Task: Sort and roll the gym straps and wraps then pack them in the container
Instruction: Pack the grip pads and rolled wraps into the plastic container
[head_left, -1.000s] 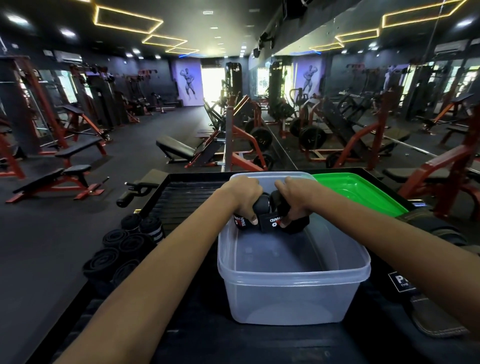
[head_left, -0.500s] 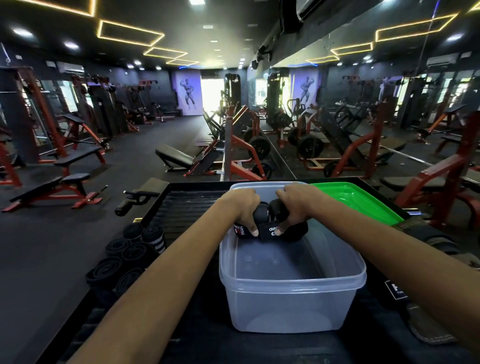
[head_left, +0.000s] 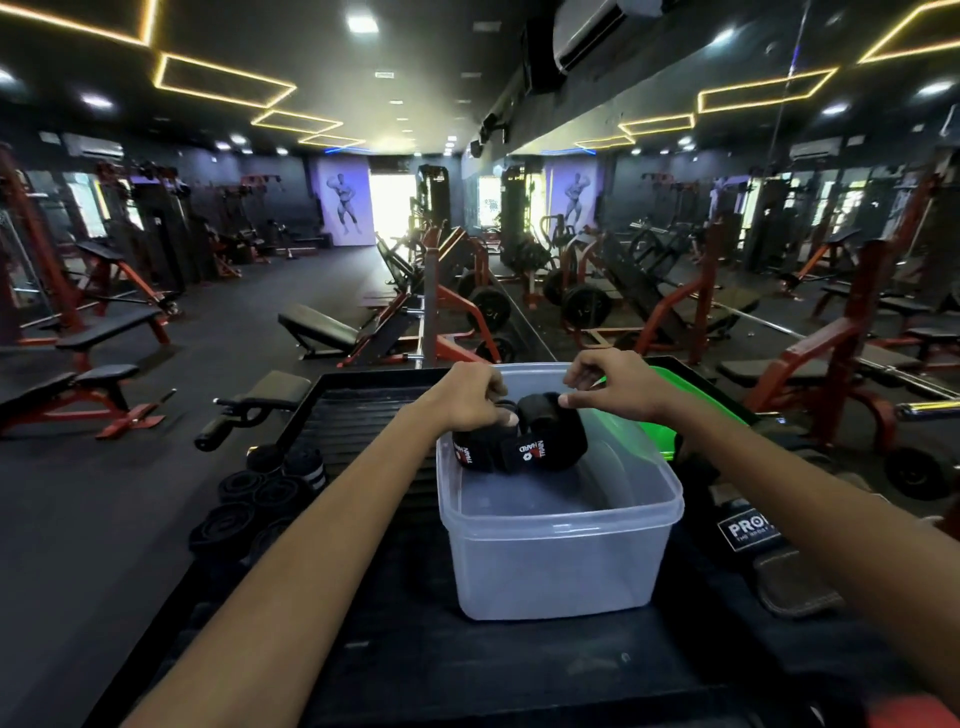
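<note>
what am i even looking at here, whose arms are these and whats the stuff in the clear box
No machine here: a person wears a camera on the head, so this one picture looks forward and down along their own two bare arms, with a gym behind. On the dark table stands a clear plastic container. At its far end lie two rolled black wraps with printed labels. The left hand grips the left roll with curled fingers. The right hand is just above the right roll; its thumb seems to touch it, but a real grip is unclear. A green lid lies behind the container, more rolled straps wait at the left, and a leather belt lies at the right.
</note>
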